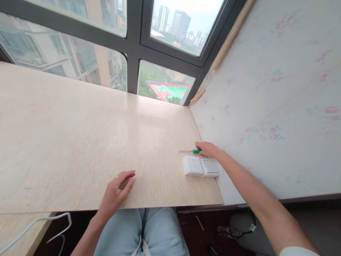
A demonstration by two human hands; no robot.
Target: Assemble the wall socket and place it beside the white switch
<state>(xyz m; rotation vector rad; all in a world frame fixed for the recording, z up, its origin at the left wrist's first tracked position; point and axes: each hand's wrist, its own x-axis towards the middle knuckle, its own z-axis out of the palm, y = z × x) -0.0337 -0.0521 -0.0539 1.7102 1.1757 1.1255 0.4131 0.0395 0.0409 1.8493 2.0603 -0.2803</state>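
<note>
My right hand is closed around the green handle of a screwdriver, whose thin metal shaft points left, low over or on the countertop. Just in front of that hand are two white wall-plate units side by side: a power socket with slots facing up, and a plain-faced switch that touches the wallpapered wall's foot. My left hand rests near the front edge of the countertop with its fingers loosely curved and apart, holding nothing.
The beige marble-look countertop runs along dark-framed windows. A floral-papered wall bounds it on the right. A white cable hangs at the lower left. Below the edge, a black cable lies at the lower right.
</note>
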